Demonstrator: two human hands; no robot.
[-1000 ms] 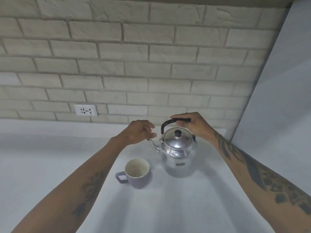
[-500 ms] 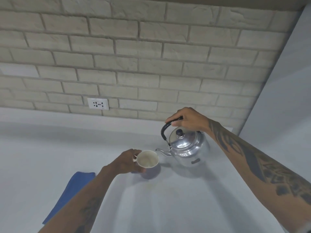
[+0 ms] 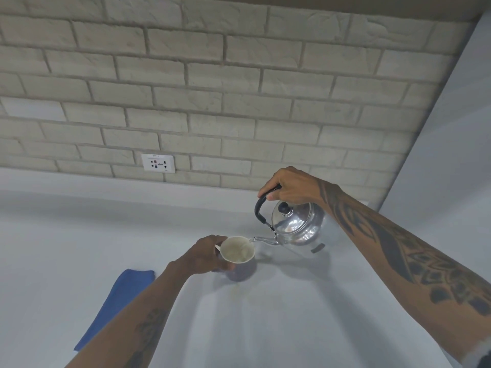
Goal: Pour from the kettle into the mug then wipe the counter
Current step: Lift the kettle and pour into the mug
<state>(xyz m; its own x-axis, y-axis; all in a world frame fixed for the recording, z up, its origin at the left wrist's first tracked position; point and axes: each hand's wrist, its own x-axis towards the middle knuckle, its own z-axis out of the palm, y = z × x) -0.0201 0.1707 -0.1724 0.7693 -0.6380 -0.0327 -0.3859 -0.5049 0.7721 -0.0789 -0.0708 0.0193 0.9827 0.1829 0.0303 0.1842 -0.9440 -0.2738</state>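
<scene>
While the right hand [image 3: 291, 185] is clenched on the black handle of the kettle [image 3: 297, 225], tipped so its spout sits right at the rim of the mug [image 3: 237, 252], the left hand [image 3: 206, 257] grasps that mug by its left side, near the middle of the counter [image 3: 292, 314]. Whether the mug rests on the counter or is lifted, can't tell. Water looks to be landing inside at the right edge.

Risks: spout is at the very lip, so a bit more tilt or a mug shift could send water over the rim onto the counter or the holding fingers. Lid is loose-looking with only a knob; a steep tip might drop it. Overfill possible; level hard to read.

Around: blue cloth [image 3: 117, 301] lies flat near-left, partly behind the left forearm, well apart from the mug, untouched. Wall socket [image 3: 158, 163] far-left on the brick wall [image 3: 239, 88]. Nothing blocks the pour; faint stain on the counter just near of the mug.
</scene>
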